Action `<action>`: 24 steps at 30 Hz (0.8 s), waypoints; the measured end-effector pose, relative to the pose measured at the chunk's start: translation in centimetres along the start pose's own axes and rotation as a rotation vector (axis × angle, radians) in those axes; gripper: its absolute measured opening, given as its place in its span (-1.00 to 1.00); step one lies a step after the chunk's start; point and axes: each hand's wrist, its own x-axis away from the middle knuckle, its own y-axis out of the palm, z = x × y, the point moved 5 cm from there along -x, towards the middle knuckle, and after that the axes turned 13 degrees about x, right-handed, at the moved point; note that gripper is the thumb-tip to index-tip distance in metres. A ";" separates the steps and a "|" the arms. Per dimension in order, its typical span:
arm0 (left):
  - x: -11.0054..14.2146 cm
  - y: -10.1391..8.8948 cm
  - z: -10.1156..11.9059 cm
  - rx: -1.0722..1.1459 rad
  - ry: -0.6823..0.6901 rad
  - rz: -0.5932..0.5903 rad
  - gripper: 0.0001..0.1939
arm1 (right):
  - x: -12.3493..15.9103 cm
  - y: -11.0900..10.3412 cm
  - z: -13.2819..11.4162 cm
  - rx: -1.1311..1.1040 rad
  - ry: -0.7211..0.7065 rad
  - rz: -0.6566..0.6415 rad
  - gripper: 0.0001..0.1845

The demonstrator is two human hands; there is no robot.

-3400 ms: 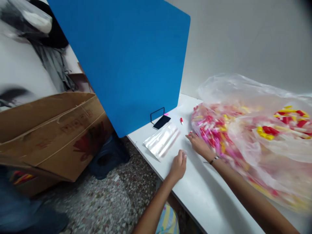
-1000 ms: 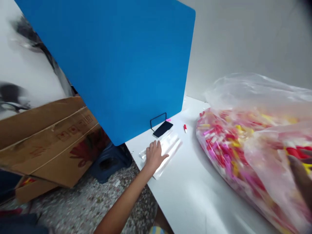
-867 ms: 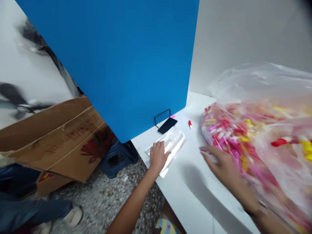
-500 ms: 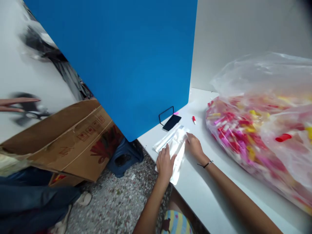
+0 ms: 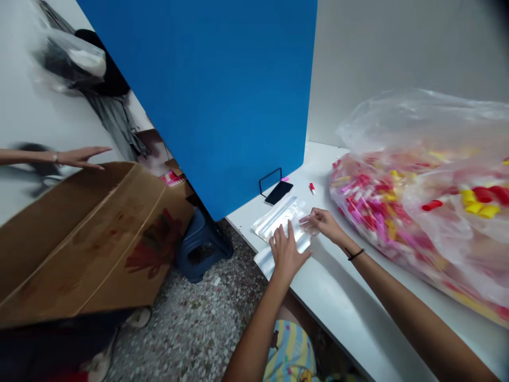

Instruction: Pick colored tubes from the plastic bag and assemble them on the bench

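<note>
Clear, shiny plastic bags [image 5: 274, 215] lie in a flat pile near the white table's left edge. My left hand [image 5: 284, 253] rests over them with its fingers spread. At the pile's right side, my right hand [image 5: 326, 224] pinches the edge of a thin clear plastic bag between thumb and fingertips. Part of that bag is hidden under my left hand. Just beyond the pile, a dark-screened phone [image 5: 279, 193] lies by a black wire stand [image 5: 270, 180]. A small red and white cap-like piece [image 5: 312, 188] is farther right.
A big clear sack [image 5: 369, 212] of red, pink and yellow plastic pieces covers the table's right side. A blue panel [image 5: 222, 106] stands at the back left. Left of the table are a blue stool [image 5: 202, 249], a cardboard box [image 5: 99, 239] and another person's hand [image 5: 85, 156].
My left hand has shifted right and opened wider over the bags. My right hand has drawn the bag edge slightly right. At left, the box and the other person's hand have moved.
</note>
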 end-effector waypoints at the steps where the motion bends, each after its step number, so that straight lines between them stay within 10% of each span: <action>1: -0.3 0.3 0.5 -0.005 -0.005 -0.003 0.05 | 0.3 -0.4 -0.6 -0.030 0.009 0.018 -0.41; 9: -0.7 1.2 -0.2 -0.045 -0.027 0.071 0.04 | 5.1 -13.4 -10.4 -0.122 -0.293 0.794 -0.66; 15: -2.6 -0.9 1.8 0.487 0.107 0.167 -0.31 | 11.1 -15.2 -18.5 -0.083 -0.456 0.663 -0.72; 19: -1.9 -7.1 7.5 1.315 0.355 -0.091 -0.51 | 13.7 -13.6 -19.1 -0.006 -0.321 0.529 -0.70; 24: 1.1 -11.6 13.9 1.370 0.393 -0.457 -0.27 | 16.2 -11.5 -20.8 0.249 -0.275 0.410 -0.59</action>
